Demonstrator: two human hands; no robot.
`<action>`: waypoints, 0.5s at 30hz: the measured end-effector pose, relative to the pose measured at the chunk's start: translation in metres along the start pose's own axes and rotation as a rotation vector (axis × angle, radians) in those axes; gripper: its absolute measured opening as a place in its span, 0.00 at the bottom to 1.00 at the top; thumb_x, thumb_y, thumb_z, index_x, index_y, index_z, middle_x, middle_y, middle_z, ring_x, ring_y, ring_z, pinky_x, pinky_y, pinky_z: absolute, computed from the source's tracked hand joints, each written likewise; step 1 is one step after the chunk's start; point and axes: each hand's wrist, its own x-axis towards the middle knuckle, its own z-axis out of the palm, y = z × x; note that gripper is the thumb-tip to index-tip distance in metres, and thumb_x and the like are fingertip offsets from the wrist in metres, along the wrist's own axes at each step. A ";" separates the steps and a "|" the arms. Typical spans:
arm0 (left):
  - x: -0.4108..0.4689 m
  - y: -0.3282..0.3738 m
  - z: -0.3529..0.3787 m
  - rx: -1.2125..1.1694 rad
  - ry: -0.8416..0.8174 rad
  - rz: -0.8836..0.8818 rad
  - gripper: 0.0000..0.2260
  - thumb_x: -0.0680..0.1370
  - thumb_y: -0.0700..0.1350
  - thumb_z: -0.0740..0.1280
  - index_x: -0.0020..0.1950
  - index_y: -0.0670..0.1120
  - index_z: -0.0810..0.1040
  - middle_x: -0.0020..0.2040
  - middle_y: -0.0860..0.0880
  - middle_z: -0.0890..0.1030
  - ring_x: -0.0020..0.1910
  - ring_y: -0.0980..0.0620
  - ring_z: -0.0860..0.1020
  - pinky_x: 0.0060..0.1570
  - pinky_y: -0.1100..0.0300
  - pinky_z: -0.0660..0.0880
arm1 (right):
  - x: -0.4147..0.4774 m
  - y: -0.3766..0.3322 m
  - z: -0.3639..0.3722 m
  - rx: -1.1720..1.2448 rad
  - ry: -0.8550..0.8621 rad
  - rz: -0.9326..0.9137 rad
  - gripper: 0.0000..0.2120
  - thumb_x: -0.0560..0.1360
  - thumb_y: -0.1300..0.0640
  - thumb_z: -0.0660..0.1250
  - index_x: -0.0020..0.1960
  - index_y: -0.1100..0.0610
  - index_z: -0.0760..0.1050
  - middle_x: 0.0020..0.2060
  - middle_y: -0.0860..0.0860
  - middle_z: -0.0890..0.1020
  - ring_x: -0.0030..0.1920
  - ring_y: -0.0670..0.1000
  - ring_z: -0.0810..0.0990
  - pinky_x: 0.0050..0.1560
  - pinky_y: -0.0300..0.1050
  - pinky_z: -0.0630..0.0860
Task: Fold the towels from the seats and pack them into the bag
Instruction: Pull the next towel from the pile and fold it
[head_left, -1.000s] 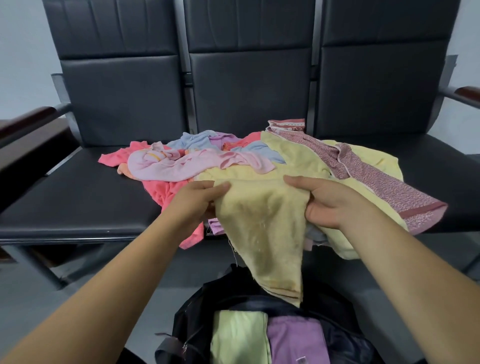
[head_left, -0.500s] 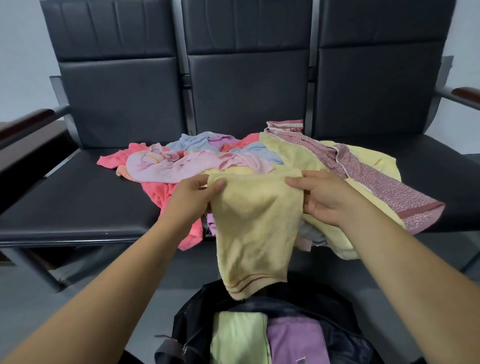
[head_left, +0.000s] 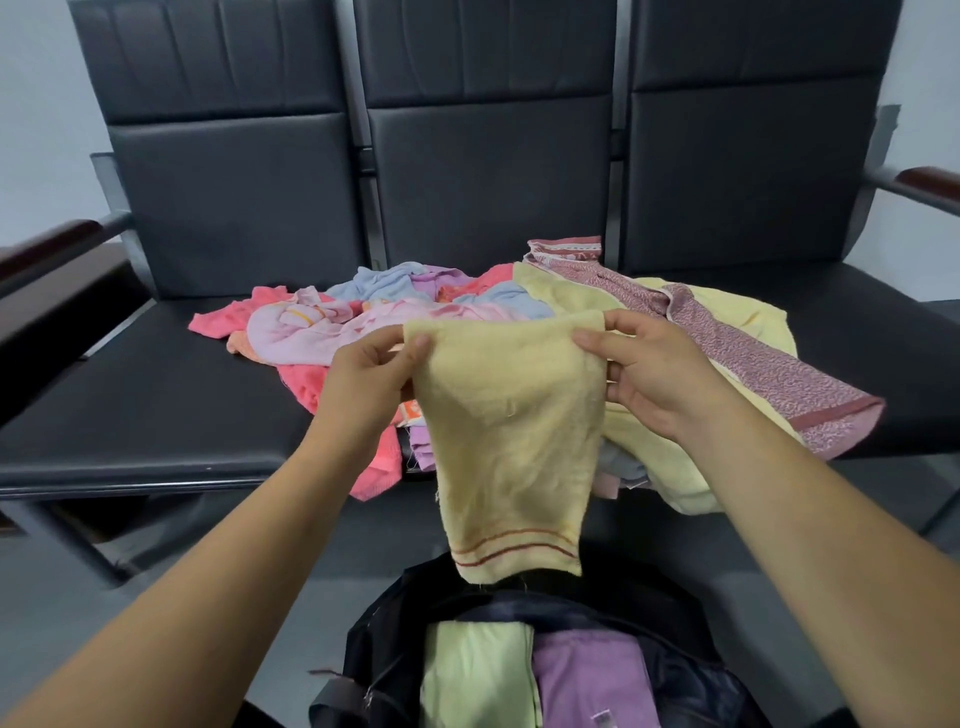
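While it hangs by its top edge between both hands, the yellow towel (head_left: 514, 441) drapes down in front of the middle seat. Its lower hem, marked with 2 thin red stripes, ends just above the open mouth of the dark bag (head_left: 374, 660). The left hand (head_left: 363, 379) pinches the top left corner, thumb on the near face and fingers curled behind the cloth. The right hand (head_left: 660, 374) pinches the top right corner, its fingers curled at the edge. The 2 hands are about level and held apart by the towel's width, so the top edge runs almost straight between them.

Below, the bag sits at the bottom of the view with 2 folded towels side by side inside it. A pale green folded towel (head_left: 478, 675) is on the left and a purple folded towel (head_left: 587, 686) on the right, touching along their inner edges.

Behind the held towel, a loose heap of unfolded towels covers the middle of the black 3-seat bench (head_left: 156, 415). A pale pink towel (head_left: 322, 338) lies over a coral towel (head_left: 228, 319) on the left, and a light blue towel (head_left: 395, 278) sits nearer the backrest. A large pale yellow towel (head_left: 737, 312) spreads to the right. A maroon patterned towel (head_left: 779, 364) lies diagonally over it, its end reaching the seat's front edge. A dark wooden armrest (head_left: 47, 244) caps each end of the bench.
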 end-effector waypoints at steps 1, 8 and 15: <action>0.001 0.002 0.001 0.010 0.056 0.020 0.06 0.82 0.44 0.68 0.52 0.46 0.85 0.48 0.44 0.86 0.47 0.48 0.83 0.54 0.50 0.82 | 0.001 0.000 0.001 0.069 0.002 0.008 0.02 0.78 0.64 0.70 0.48 0.58 0.79 0.39 0.52 0.85 0.37 0.50 0.83 0.38 0.45 0.82; 0.002 0.003 0.000 -0.009 -0.165 0.002 0.12 0.79 0.36 0.69 0.62 0.40 0.81 0.56 0.43 0.85 0.58 0.47 0.83 0.62 0.52 0.79 | 0.002 -0.002 -0.001 0.328 -0.141 0.048 0.14 0.73 0.65 0.70 0.58 0.67 0.79 0.48 0.56 0.86 0.47 0.50 0.86 0.47 0.40 0.82; 0.006 0.000 -0.004 0.095 0.099 0.046 0.03 0.79 0.42 0.71 0.48 0.43 0.84 0.38 0.49 0.84 0.38 0.54 0.81 0.46 0.59 0.82 | -0.001 -0.004 0.000 -0.067 0.081 -0.092 0.03 0.78 0.63 0.71 0.47 0.57 0.79 0.41 0.55 0.85 0.36 0.51 0.83 0.39 0.45 0.82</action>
